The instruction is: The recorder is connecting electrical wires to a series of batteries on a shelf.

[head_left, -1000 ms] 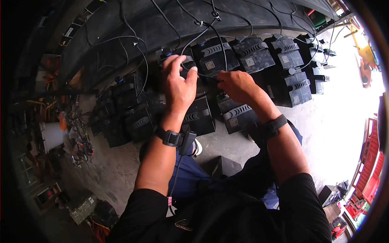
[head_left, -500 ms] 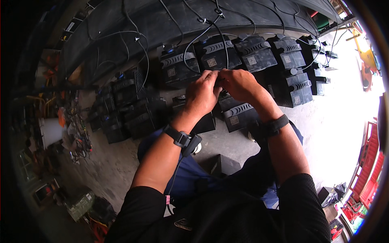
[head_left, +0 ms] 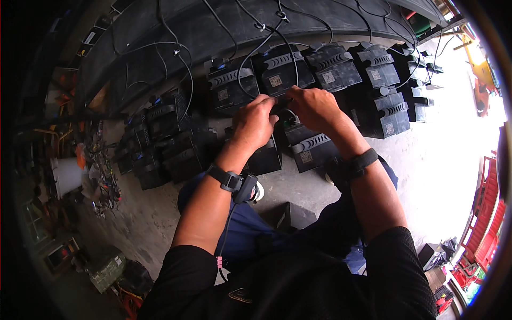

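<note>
My left hand (head_left: pixel 254 124) is closed, with thumb and fingers curled together. One black cable (head_left: pixel 239 74) runs down behind its fingertips, and what they grip is hidden. Just to its right, my right hand (head_left: pixel 318 110) pinches a second black cable (head_left: pixel 295 66) that comes down from above. Something dark lies between the two sets of fingertips, too shaded to name. Below the right hand stands a black battery box (head_left: pixel 309 152) with a ribbed handle and a green patch on top. Another black box (head_left: pixel 265 158) sits under my left hand, partly covered by it.
Rows of similar black boxes (head_left: pixel 333 74) stand beyond and to both sides. Several cables hang across a dark panel (head_left: pixel 213 37) at the back. A small black block (head_left: pixel 296 217) lies on the concrete floor between my legs. Red racks (head_left: pixel 482 218) stand far right; cluttered cables (head_left: pixel 104 181) lie left.
My hands have come slightly apart at the fingertips. The left has shifted a little left and down; the right stays nearly in place. The green patch on the box shows more.
</note>
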{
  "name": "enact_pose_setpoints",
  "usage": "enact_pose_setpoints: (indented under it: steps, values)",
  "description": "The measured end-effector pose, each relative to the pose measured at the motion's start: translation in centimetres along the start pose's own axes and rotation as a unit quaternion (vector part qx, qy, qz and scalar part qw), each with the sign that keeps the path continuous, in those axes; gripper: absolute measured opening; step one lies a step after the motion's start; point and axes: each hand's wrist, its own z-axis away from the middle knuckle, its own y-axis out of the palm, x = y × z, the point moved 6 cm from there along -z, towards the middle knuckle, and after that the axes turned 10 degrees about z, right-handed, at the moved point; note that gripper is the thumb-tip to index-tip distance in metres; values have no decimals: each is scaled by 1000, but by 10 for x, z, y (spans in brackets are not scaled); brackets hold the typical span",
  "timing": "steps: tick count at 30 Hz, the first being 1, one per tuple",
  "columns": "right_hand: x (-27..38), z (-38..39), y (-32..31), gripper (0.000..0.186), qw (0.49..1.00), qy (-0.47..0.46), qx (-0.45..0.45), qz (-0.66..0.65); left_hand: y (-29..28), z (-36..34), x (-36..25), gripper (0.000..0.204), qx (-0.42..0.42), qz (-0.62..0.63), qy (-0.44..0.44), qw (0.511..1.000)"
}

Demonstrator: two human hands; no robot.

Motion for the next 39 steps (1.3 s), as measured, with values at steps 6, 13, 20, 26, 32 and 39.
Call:
enact_pose_setpoints:
  steps: [6,13,20,26,32,39]
  values:
    - [-5,-2,5,21,1000,3,4,18,-3,4,7,38,16,-11,6,1000]
    - [-2,-3,0,19,998,-1,3,64,-5,3,7,28,-9,15,21,1000]
    - [8,-2,0,30,1000,12,-5,4,-4,2,10,24,-15,28,52,998]
    - [14,0,-20,26,998,7,15,-63,-4,1,16,17,-35,37,78,996]
    - [15,2,-20,28,998,-7,15,-58,-5,1,11,15,-42,50,68,996]
    - [13,5,-20,26,999,-14,11,-49,-6,-2,1,13,-48,19,83,995]
